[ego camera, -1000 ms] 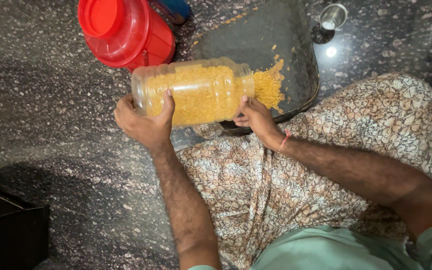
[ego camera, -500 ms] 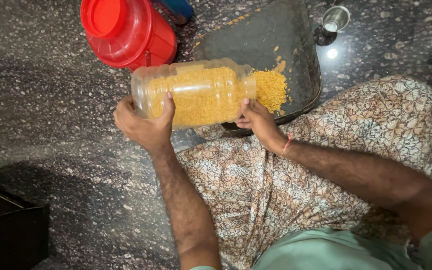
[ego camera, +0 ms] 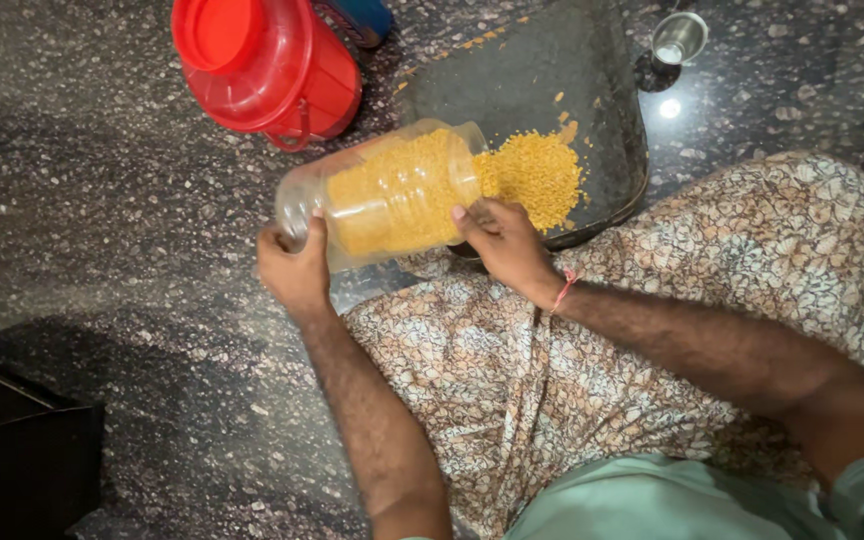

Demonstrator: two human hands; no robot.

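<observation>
So I'm sitting on the speckled stone floor (ego camera: 102,200) with the clear plastic jar (ego camera: 382,195) tipped on its side, mouth pointing to about 2 o'clock over the dark tray (ego camera: 542,70). My left hand (ego camera: 292,265) is wrapped around the jar's base end, fingers curled onto it, and my right hand (ego camera: 502,235) grips it just below the neck, thumb up on the side. Compared with a second ago the jar has swung up steeper at the base end and shifted toward the tray, and the yellow lentils (ego camera: 537,175) that were only spilling at the rim are now a proper heap on the tray, right at the jar's mouth. The bottom part of the jar looks clear now, so I'd say a good chunk has come out, though most of it is still inside. A few stray grains lie scattered along the tray's far edge around 12 o'clock. The red lidded container (ego camera: 257,65) sits at roughly 11 o'clock from the jar, just beside it, and a small steel cup (ego camera: 679,38) stands at 1 o'clock past the tray's corner. My patterned cloth (ego camera: 652,300) covers my lap under both arms.
</observation>
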